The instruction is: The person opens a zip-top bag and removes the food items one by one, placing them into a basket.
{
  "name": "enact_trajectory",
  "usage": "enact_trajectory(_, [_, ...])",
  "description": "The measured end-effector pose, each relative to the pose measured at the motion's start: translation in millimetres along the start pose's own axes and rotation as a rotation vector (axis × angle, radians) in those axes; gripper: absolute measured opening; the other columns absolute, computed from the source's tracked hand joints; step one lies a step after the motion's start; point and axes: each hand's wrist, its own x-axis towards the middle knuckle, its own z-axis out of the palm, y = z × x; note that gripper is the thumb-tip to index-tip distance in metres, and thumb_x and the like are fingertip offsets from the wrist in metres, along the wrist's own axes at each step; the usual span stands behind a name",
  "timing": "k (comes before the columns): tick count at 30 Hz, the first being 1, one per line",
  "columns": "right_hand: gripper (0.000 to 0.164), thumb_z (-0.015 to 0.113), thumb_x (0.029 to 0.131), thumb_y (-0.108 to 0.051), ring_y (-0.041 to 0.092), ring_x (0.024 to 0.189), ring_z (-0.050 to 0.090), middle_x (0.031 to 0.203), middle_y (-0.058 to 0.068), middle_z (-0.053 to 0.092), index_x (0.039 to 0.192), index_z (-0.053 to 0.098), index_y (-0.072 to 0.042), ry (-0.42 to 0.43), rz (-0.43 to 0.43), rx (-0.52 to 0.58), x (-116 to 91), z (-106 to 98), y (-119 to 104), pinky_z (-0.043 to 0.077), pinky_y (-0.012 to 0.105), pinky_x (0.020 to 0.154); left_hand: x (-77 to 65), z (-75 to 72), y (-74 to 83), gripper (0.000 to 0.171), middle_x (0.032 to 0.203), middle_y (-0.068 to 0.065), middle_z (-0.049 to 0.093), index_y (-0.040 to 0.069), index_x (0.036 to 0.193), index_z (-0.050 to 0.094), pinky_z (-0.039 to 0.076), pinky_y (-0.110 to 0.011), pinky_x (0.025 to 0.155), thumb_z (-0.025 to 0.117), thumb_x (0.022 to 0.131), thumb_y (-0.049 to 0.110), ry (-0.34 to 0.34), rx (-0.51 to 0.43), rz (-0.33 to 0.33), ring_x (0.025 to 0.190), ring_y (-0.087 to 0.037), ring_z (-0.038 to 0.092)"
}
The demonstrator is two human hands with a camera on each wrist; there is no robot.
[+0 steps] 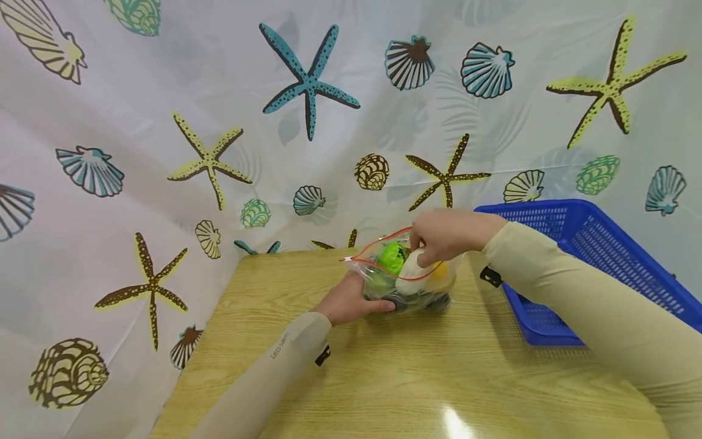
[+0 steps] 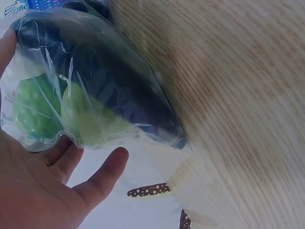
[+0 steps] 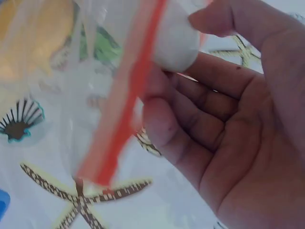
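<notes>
At a wood-grain desk (image 1: 285, 378), near a blue perforated plastic basket (image 1: 548, 337), a clear, red-zipped plastic bag (image 1: 410, 297) is cupped by the left hand (image 1: 351, 300); at its open mouth, the right hand (image 1: 452, 233) pinches a smooth white oblong object (image 1: 410, 273). Spreading that mouth wide should help.

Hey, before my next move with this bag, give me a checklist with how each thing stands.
1. Clear bag open: ok, the two sides of its red zip strip stand apart.
2. Bag steadied: ok, the left hand holds its side, thumb on the near face.
3. White item gripped: ok, between thumb and fingers of the right hand.
4. White item clear of the zip strip: not ok, the strip crosses in front of it.
5. Contents of the blue basket: cannot tell, the right sleeve hides part of the inside.
</notes>
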Motion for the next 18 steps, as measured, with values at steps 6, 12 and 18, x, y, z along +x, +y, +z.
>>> enact_trajectory(6, [0.012, 0.063, 0.079, -0.015, 0.009, 0.049, 0.031, 0.058, -0.004, 0.040, 0.085, 0.073, -0.016, 0.128, -0.010, 0.003, -27.1, -25.6, 7.6, 0.030, 0.028, 0.050, -2.4, -0.2, -0.1, 0.099, 0.142, 0.008, 0.033, 0.029, 0.148, 0.023, 0.038, -0.041, 0.102, 0.069, 0.069, 0.067, -0.005, 0.045, -0.037, 0.124, -0.003, 0.030])
enact_trajectory(12, [0.019, 0.063, 0.081, -0.011, 0.009, 0.053, 0.043, 0.064, -0.006, 0.058, 0.095, 0.074, -0.016, 0.229, 0.004, -0.003, -70.9, -42.1, 18.7, 0.039, 0.028, 0.049, -1.7, 2.6, -2.9, 0.092, 0.141, 0.009, 0.036, 0.031, 0.145, 0.030, 0.037, -0.040, 0.102, 0.068, 0.070, 0.067, -0.013, 0.048, -0.057, 0.124, -0.004, 0.030])
enact_trajectory(18, [0.024, 0.065, 0.082, -0.008, 0.008, 0.053, 0.044, 0.063, -0.007, 0.056, 0.103, 0.074, -0.015, 0.325, 0.086, -0.020, -116.1, -50.8, 28.6, 0.038, 0.026, 0.048, 1.5, 4.3, -1.6, 0.093, 0.142, 0.008, 0.036, 0.028, 0.145, 0.030, 0.037, -0.040, 0.102, 0.068, 0.069, 0.068, -0.009, 0.050, -0.063, 0.124, -0.004, 0.031])
